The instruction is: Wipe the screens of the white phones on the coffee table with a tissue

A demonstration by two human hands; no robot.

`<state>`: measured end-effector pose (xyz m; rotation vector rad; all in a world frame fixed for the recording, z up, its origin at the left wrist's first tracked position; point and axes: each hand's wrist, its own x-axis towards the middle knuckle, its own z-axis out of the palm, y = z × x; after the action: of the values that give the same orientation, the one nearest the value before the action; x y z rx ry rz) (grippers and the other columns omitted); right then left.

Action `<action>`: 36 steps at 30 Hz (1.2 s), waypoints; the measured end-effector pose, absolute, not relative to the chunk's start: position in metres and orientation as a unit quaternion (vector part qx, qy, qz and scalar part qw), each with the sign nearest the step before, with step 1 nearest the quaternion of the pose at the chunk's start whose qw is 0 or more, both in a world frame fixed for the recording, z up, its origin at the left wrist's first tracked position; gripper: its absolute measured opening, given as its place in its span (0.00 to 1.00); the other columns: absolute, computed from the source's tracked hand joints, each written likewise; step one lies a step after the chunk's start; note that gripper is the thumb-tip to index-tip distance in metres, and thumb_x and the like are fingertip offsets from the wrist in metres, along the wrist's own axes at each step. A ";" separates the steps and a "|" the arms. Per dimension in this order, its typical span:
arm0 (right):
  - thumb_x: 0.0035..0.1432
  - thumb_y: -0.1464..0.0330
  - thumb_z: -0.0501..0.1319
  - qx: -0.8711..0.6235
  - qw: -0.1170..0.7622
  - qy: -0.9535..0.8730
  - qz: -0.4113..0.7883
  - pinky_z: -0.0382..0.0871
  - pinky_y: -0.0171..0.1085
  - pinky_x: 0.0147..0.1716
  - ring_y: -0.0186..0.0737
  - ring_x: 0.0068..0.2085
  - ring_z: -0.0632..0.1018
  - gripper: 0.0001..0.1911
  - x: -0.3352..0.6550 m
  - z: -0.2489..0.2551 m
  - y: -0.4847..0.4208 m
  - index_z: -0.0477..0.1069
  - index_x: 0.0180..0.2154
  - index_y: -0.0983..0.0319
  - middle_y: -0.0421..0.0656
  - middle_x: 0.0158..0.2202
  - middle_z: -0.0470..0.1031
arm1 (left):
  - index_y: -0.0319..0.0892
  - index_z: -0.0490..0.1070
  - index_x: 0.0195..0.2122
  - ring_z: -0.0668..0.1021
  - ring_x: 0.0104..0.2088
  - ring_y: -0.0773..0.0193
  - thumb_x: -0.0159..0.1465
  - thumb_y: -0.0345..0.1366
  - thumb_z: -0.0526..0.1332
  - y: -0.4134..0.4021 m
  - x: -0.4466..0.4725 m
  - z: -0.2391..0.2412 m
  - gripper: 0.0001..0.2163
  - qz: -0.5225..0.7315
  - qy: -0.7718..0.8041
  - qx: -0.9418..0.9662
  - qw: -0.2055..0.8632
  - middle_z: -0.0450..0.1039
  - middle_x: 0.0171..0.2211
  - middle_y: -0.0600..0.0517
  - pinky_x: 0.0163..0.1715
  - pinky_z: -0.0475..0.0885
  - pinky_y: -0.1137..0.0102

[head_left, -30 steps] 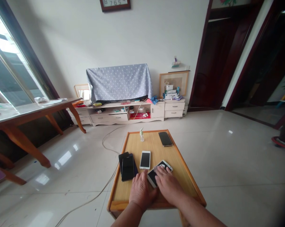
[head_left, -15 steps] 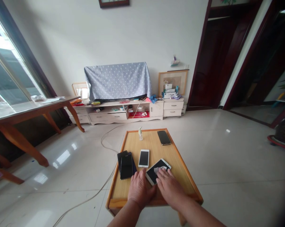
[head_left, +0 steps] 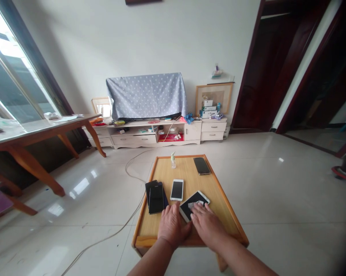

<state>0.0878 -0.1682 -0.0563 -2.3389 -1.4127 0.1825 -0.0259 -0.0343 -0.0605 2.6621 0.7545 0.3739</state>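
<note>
So the low wooden tabletop (head_left: 218, 199) sits in the middle of a shiny white tiled floor (head_left: 276, 199), light wood with a raised orange-ish rim all round. Both hands are down at its near end: the left hand (head_left: 170, 226) lies flat, palm down, right at the near left corner of a white-framed phone (head_left: 193, 203) that lies skewed on the wood, screen up and dark. The right hand (head_left: 207, 224) is flat on that phone too, fingers spread, pressing a small pale cloth (head_left: 195, 204) onto the screen, so neither grip is closed round anything, it's just open palms pushing down. Just left of that there's a smaller white phone (head_left: 177, 189) lying straight, and further left 2 dark phones (head_left: 155, 196) stacked or overlapping, can't tell which exactly. At the far end there's 1 more dark phone (head_left: 202, 165) by the right rim and a little clear bottle (head_left: 173, 160) standing upright. A pale cable (head_left: 127, 226) snakes over the floor past the left side. Against the back wall is a long cream TV cabinet (head_left: 150, 136) with a dotted blue-grey sheet (head_left: 146, 95) draped over whatever is on top, plus a framed picture (head_left: 213, 99) leaning beside it. Bigger wooden table (head_left: 35, 134) by the window (head_left: 9, 76) on the left, dark red door frames (head_left: 247, 65) on the right.
</note>
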 end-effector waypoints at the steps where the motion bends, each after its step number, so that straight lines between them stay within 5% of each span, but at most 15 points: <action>1: 0.71 0.58 0.39 -0.852 0.193 -0.484 0.059 0.45 0.53 0.68 0.48 0.67 0.60 0.30 0.096 -0.056 -0.167 0.64 0.63 0.64 0.49 0.65 0.63 | 0.44 0.60 0.59 0.69 0.53 0.51 0.55 0.47 0.61 -0.034 -0.026 -0.061 0.31 0.138 0.261 0.940 0.171 0.71 0.51 0.46 0.56 0.60 0.61; 9: 0.71 0.60 0.40 -0.812 0.222 -0.535 0.072 0.44 0.48 0.68 0.45 0.67 0.61 0.27 0.060 -0.064 -0.149 0.63 0.63 0.59 0.46 0.64 0.64 | 0.44 0.57 0.61 0.69 0.54 0.52 0.56 0.39 0.59 -0.029 -0.026 -0.067 0.31 0.100 0.265 0.944 0.172 0.70 0.54 0.46 0.56 0.58 0.62; 19: 0.70 0.59 0.39 -0.888 0.176 -0.425 0.021 0.45 0.53 0.67 0.52 0.67 0.59 0.31 0.120 -0.063 -0.145 0.64 0.62 0.70 0.53 0.65 0.61 | 0.43 0.60 0.59 0.69 0.52 0.50 0.53 0.45 0.62 -0.031 -0.025 -0.070 0.32 0.164 0.253 0.938 0.170 0.71 0.51 0.45 0.56 0.59 0.61; 26: 0.71 0.61 0.40 -0.822 0.214 -0.524 0.063 0.45 0.47 0.68 0.45 0.67 0.60 0.27 0.068 -0.071 -0.156 0.63 0.63 0.61 0.45 0.65 0.63 | 0.45 0.59 0.59 0.69 0.53 0.52 0.54 0.39 0.59 -0.030 -0.025 -0.069 0.29 0.131 0.263 0.941 0.169 0.72 0.51 0.47 0.55 0.58 0.61; 36: 0.68 0.60 0.42 -0.900 0.154 -0.406 0.029 0.48 0.49 0.67 0.50 0.67 0.60 0.30 0.129 -0.071 -0.175 0.62 0.64 0.68 0.52 0.66 0.60 | 0.43 0.61 0.58 0.69 0.52 0.51 0.52 0.44 0.62 -0.030 -0.026 -0.066 0.31 0.154 0.251 0.940 0.173 0.71 0.49 0.47 0.56 0.59 0.61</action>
<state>0.1292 -0.1745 -0.0710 -2.5809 -1.1635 0.0844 -0.0262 -0.0301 -0.0660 2.6660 0.7120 0.4374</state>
